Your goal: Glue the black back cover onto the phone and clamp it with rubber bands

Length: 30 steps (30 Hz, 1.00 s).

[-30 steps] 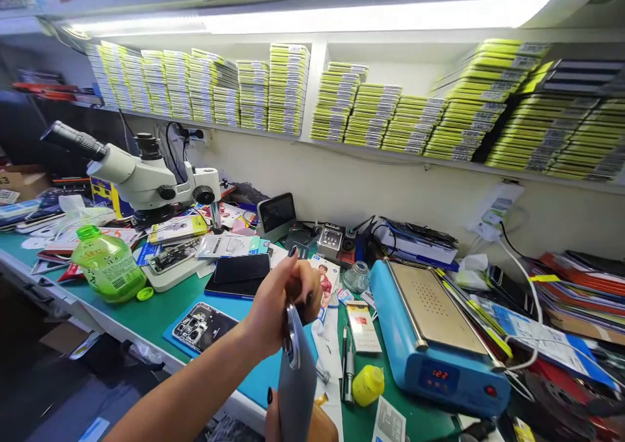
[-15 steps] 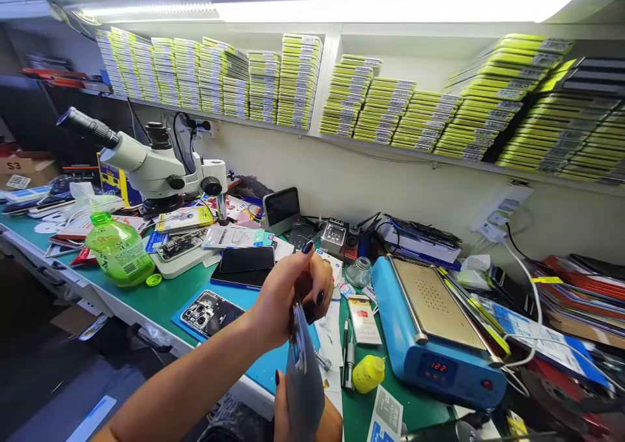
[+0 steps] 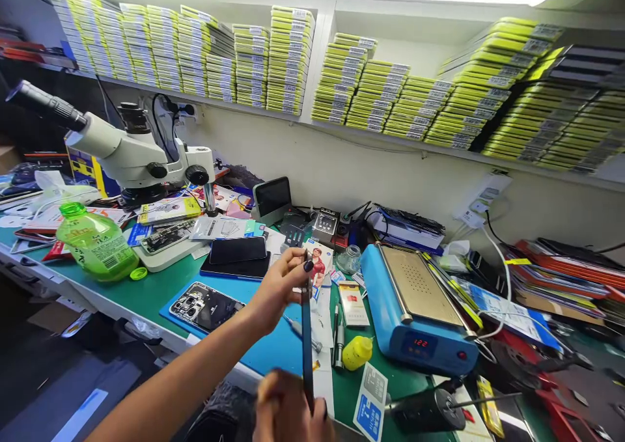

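A thin dark phone back cover stands edge-on in front of me, so its faces barely show. My left hand pinches its far end between thumb and fingers. At the near end, my right hand grips it, partly blurred and cut off by the frame's bottom edge. Left of the cover, a phone with its back off lies on the blue mat, camera module and inner parts exposed. A screwdriver-like tool lies partly hidden behind the cover.
A blue heating plate reading 122 stands at right, near a yellow bottle and a cigarette-style box. At left are a green bottle and a microscope. Two dark phones lie stacked behind the mat.
The cover has turned from showing its grey face to edge-on. My left hand has shifted its fingers to a pinch at the far end. The head view has tilted down and moved slightly right.
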{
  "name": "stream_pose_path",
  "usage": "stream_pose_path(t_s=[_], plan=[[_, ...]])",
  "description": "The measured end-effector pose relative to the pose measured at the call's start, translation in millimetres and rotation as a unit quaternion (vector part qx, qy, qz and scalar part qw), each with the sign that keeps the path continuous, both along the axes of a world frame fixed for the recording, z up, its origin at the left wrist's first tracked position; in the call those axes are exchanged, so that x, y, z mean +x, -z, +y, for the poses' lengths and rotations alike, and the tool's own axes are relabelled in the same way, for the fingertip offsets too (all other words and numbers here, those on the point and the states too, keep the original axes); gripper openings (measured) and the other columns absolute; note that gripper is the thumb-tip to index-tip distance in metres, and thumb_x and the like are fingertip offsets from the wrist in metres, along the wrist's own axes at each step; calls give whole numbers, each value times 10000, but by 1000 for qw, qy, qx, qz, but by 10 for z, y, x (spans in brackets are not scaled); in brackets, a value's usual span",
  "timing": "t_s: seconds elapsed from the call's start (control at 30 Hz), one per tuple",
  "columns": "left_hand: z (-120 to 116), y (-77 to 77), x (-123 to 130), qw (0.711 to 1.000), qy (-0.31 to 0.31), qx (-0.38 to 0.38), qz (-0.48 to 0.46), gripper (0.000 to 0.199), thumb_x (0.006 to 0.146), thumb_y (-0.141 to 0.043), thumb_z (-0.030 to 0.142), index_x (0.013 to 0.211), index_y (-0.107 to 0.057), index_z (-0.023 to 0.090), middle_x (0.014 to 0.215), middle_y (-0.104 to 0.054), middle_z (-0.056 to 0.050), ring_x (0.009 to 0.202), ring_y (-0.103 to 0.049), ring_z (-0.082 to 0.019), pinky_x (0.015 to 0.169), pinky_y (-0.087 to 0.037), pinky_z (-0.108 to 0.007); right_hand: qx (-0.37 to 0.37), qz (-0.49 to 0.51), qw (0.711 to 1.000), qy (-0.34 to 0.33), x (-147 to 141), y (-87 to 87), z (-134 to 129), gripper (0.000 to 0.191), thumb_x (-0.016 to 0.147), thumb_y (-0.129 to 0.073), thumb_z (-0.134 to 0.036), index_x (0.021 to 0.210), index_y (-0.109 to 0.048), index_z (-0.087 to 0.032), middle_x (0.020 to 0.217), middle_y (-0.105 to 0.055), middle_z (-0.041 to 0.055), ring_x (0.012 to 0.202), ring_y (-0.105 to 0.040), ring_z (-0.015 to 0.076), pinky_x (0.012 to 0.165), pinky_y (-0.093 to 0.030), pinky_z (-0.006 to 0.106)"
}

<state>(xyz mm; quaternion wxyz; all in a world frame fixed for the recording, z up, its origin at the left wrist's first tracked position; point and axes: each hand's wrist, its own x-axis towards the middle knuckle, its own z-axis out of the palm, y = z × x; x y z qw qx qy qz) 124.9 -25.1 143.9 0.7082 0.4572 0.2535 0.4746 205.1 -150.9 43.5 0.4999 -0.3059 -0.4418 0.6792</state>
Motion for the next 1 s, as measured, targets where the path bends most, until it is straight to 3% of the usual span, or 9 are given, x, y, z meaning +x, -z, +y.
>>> stream_pose_path(t_s=[0.13, 0.2, 0.43, 0.6, 0.67, 0.73, 0.83, 0.93, 1.0], plan=[[110, 155, -68, 991, -111, 9, 76, 395, 670, -808, 410, 855, -544, 182, 751, -528, 43, 662, -482, -77, 584, -389, -164, -67, 130, 989, 31, -6, -53, 115, 815, 698, -503, -853, 1182, -589, -202, 1126, -657, 120, 876, -671, 246, 712, -560, 383], [140, 217, -118, 982, -144, 20, 121, 399, 610, -849, 365, 828, -578, 169, 749, -566, 37, 692, -495, -89, 604, -386, -172, -90, 141, 984, 67, 17, -96, 147, 738, 719, -559, -796, 1162, -612, -209, 1137, -666, 126, 928, -663, 269, 783, -544, 416], [203, 322, -315, 965, -154, 33, 209, 297, 639, -789, 356, 826, -675, 155, 732, -649, 5, 656, -565, -120, 585, -430, -208, -74, -46, 987, 135, 97, -200, 132, 432, 831, -630, -556, 955, -734, -156, 682, -657, 53, 739, -627, 228, 693, -534, 356], [332, 470, -578, 948, -215, 43, 232, 327, 732, -663, 456, 860, -644, 156, 668, -642, -3, 540, -578, -128, 509, -460, -241, -66, -48, 987, 136, 86, -250, 73, 412, 859, -606, -529, 1022, -742, -176, 820, -708, 73, 854, -637, 244, 778, -518, 361], [353, 583, -780, 926, -272, 65, 252, 299, 801, -570, 471, 767, -595, 175, 566, -578, 25, 461, -537, -124, 493, -469, -266, -67, -51, 989, 124, 126, -226, 57, 407, 873, -594, -518, 1064, -734, -187, 896, -717, 78, 891, -637, 241, 810, -508, 356], [328, 703, -1058, 896, -324, 101, 287, 443, 898, -385, 470, 546, -448, 208, 458, -490, 20, 431, -512, -138, 512, -483, -302, -66, -82, 989, 100, 228, -170, 33, 426, 889, -567, -522, 1102, -721, -186, 940, -717, 83, 901, -635, 238, 810, -504, 343], [236, 847, -1582, 837, -360, 180, 371, 553, 945, -273, 437, 450, -382, 216, 726, -683, -99, 789, -656, -223, 793, -517, -404, -65, -192, 976, 83, 486, -64, -17, 451, 885, -564, -536, 1101, -719, -172, 929, -714, 80, 884, -629, 233, 803, -499, 318], [187, 941, -2087, 784, -300, 266, 474, 289, 833, -574, 455, 765, -684, 196, 1063, -714, -106, 1055, -623, -283, 970, -457, -445, -94, -303, 947, 56, 760, -11, -26, 458, 858, -581, -561, 1025, -745, -167, 850, -711, 69, 820, -623, 227, 787, -508, 307], [215, 1003, -2319, 757, -227, 316, 525, 367, 740, -706, 457, 1008, -703, 207, 1107, -716, -100, 1079, -626, -298, 981, -465, -444, -118, -340, 933, 19, 865, -34, 13, 477, 863, -556, -575, 1057, -741, -181, 853, -714, 68, 789, -621, 222, 782, -519, 315]])
